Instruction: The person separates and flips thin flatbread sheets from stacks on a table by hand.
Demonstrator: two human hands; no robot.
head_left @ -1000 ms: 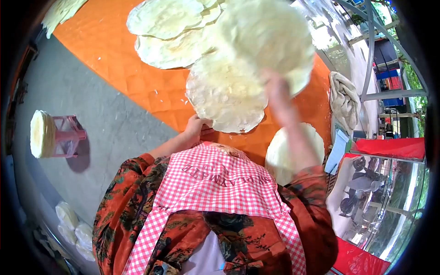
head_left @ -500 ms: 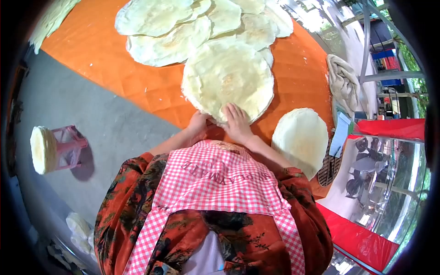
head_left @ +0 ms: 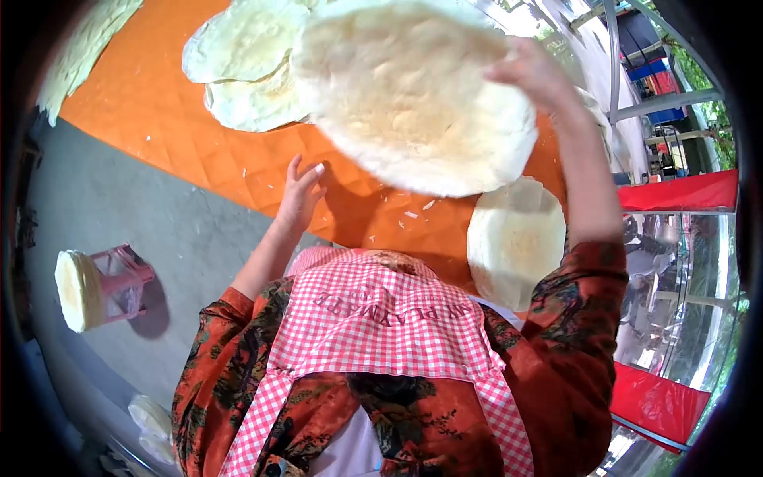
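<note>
A large round flatbread (head_left: pixel 413 103) is lifted above the orange-covered table (head_left: pixel 171 119), its upper edge blurred by motion. My right hand (head_left: pixel 534 70) grips it at the upper right edge, fingers closed on the rim. My left hand (head_left: pixel 302 191) is held apart from the bread at the lower left, over the table's near edge, with fingers spread and nothing in them. Behind the raised bread, more flatbreads (head_left: pixel 242 48) lie overlapping at the back left; part of them is hidden. Near my right forearm a pile of flatbreads (head_left: pixel 517 238) rests at the table's right side.
On the floor at left, a stack of flatbreads (head_left: pixel 75 290) sits on a pink stool (head_left: pixel 123 282). More flatbread (head_left: pixel 83 56) hangs over the far left table edge. Red-trimmed clear plastic sheeting (head_left: pixel 675 191) and metal poles (head_left: pixel 671 103) stand at right. Crumbs dot the table.
Both hands were at the near edge of the flatbread lying on the table. Now my right hand has raised it up and to the right, while my left hand has come off it leftward.
</note>
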